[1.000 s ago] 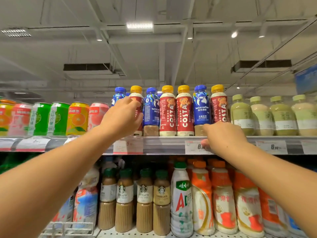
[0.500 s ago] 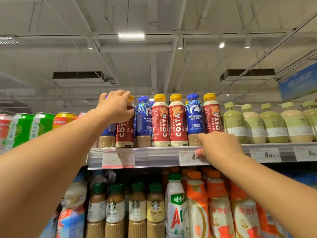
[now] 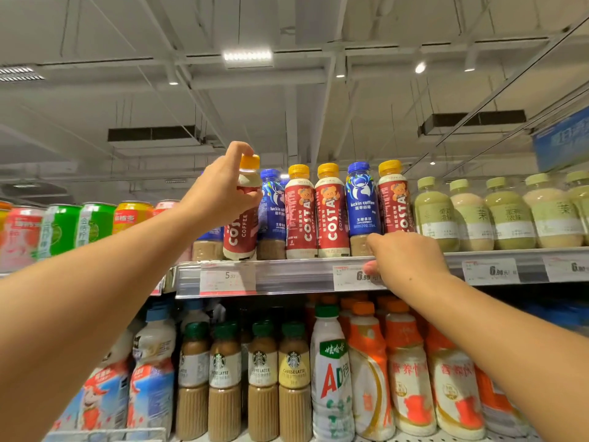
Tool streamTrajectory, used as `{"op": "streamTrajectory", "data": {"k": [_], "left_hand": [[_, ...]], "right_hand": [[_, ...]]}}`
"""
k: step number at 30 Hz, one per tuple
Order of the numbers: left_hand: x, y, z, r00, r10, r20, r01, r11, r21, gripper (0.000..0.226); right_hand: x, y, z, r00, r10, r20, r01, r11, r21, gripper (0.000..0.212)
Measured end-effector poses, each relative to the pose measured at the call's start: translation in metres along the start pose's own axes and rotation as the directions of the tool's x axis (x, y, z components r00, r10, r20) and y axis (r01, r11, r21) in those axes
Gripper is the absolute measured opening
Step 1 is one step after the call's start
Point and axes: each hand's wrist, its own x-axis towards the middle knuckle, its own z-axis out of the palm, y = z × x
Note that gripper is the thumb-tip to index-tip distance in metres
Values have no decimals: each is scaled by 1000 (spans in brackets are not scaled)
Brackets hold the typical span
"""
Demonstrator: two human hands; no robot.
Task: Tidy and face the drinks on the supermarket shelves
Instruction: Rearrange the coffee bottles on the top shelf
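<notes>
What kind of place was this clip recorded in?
Almost certainly a supermarket drinks aisle: a shelf edged with price tags, rows of Costa coffee bottles above, Starbucks latte bottles below.

Left hand (image 3: 220, 193) grips the tilted red-labelled, yellow-capped Costa coffee bottle (image 3: 242, 224). Right hand (image 3: 403, 260) rests on the metal shelf edge (image 3: 293, 275), below the bottle row.

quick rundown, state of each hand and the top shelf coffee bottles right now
left hand: grips the leftmost Costa bottle near its neck
leftmost Costa bottle: tilted, label turned sideways
right hand: rests on the shelf edge, fingers over a price tag
other Costa bottles: upright, labels forward
Luckin bottle: upright, label forward
</notes>
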Motion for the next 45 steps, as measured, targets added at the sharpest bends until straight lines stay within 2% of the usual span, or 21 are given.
{"op": "streamTrajectory", "data": {"k": [2, 5, 6, 8, 9, 11, 12, 13, 14, 17, 22, 26, 29, 30, 32, 34, 35, 38, 41, 45], "left_hand": [[-10, 9, -6, 998, 0, -59, -3, 999, -46, 59], [-23, 29, -24, 993, -41, -110, 15, 975, -221, 58], [-27, 38, -30, 994, -54, -92, 26, 958, -285, 58], [-37, 58, -39, 997, -78, -28, 61, 920, -388, 58], [-43, 69, -40, 997, -80, 3, 74, 906, -417, 57], [-57, 90, -33, 997, -64, 46, 78, 884, -460, 56], [-65, 101, -27, 998, -48, 48, 65, 876, -478, 56], [-72, 110, -19, 999, -25, 37, 40, 871, -489, 57], [-78, 120, -12, 1000, -7, 17, 15, 871, -492, 58], [-89, 144, 9, 1000, -25, -14, 15, 859, -513, 59], [-95, 169, 32, 998, -50, 30, 58, 820, -569, 60], [-94, 184, 50, 991, -27, 128, 100, 787, -609, 63], [-75, 185, 60, 967, -69, 244, 217, 723, -656, 54], [-63, 183, 64, 964, -103, 243, 238, 743, -626, 52], [-37, 173, 75, 968, -146, 202, 226, 855, -467, 53], [-14, 165, 89, 977, -142, 162, 170, 970, -175, 59], [-4, 161, 97, 980, -139, 145, 144, 989, -30, 61], [16, 157, 116, 986, -152, 65, 134, 965, 225, 60], [27, 156, 131, 976, -216, 6, 203, 923, 327, 69], [31, 153, 147, 972, -235, -14, 216, 865, 453, 84]], "right_hand": [[-1, -2, -2, 1000, 26, 14, -26, 1000, 3, 40], [-8, -11, -6, 995, 83, 62, -85, 996, 28, 40], [-13, -15, -9, 987, 126, 98, -134, 987, 84, 41], [-26, -20, -19, 965, 191, 180, -243, 910, 335, 42], [-33, -23, -25, 963, 189, 191, -262, 819, 511, 42], [-51, -29, -43, 971, 166, 170, -232, 497, 836, 46], [-61, -34, -54, 976, 144, 161, -201, 329, 923, 53], [-72, -38, -62, 982, 111, 150, -172, 235, 957, 61], [-80, -41, -68, 989, 74, 130, -144, 230, 962, 66], [-94, -38, -71, 995, 59, 77, -95, 418, 904, 65], [-105, -9, -60, 978, 159, 131, -196, 520, 831, 55], [-111, 16, -46, 967, 198, 159, -240, 511, 825, 43], [-115, 37, -38, 957, 265, 117, -246, 529, 812, 37], [-117, 45, -35, 957, 273, 97, -234, 527, 817, 36], [-119, 59, -32, 958, 275, 83, -221, 523, 823, 38], [-121, 74, -28, 955, 279, 98, -234, 509, 828, 39], [-121, 80, -26, 954, 282, 105, -239, 498, 834, 38], [-123, 98, -20, 950, 293, 104, -240, 480, 844, 35], [-126, 112, -15, 951, 290, 110, -239, 461, 855, 36], [-127, 123, -10, 953, 285, 105, -233, 462, 856, 36]]}}
